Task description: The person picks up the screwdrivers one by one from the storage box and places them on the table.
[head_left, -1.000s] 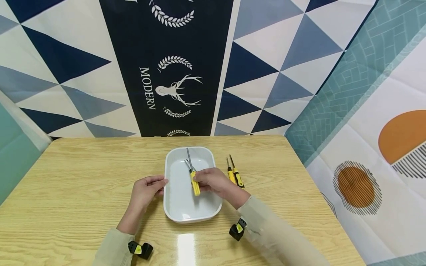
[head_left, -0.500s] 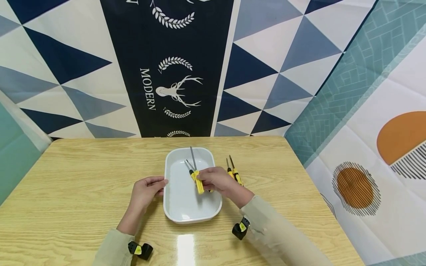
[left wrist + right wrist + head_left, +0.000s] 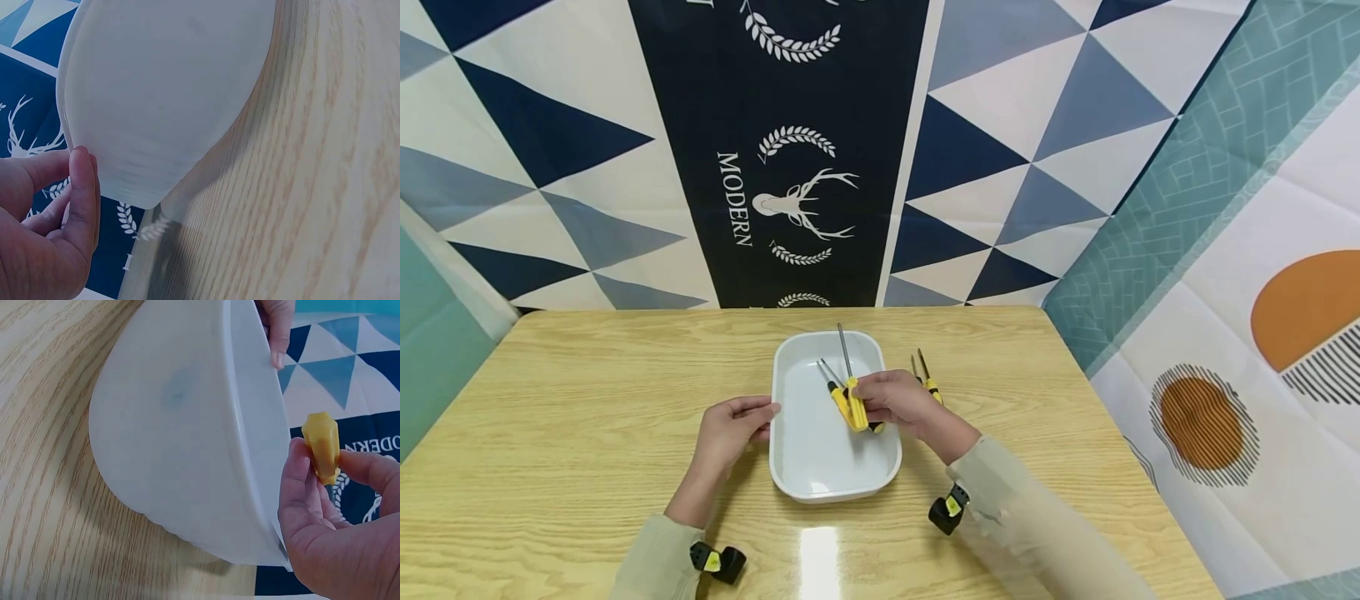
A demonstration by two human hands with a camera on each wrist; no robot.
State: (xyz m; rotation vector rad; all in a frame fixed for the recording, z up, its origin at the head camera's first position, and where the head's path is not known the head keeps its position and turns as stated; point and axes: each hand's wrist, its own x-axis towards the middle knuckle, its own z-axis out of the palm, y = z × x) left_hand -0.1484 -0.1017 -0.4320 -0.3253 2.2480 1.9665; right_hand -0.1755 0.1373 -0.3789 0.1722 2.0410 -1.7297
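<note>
My right hand (image 3: 898, 400) pinches a screwdriver by its yellow handle (image 3: 857, 404) over the white tray (image 3: 805, 475). The grey shaft points toward the tray's far side. In the right wrist view the yellow handle (image 3: 322, 440) sits between thumb and fingers, above the rim. Inside the tray lies another screwdriver (image 3: 837, 398) with a yellow-and-black handle, partly covered by the held one. A black-and-yellow handle end (image 3: 877, 427) shows under my right hand. My left hand (image 3: 730, 429) grips the tray's left rim, thumb and fingers at the edge (image 3: 69, 140).
Two more screwdrivers (image 3: 928, 379) lie on the wooden table (image 3: 587, 433) just right of the tray, their handles partly hidden by my right hand. A patterned cloth (image 3: 805, 208) hangs behind the table's far edge.
My right hand has moved slightly to the right with the screwdriver, whose shaft has swung a little right, uncovering more of the one in the tray. The left hand has stayed put.
</note>
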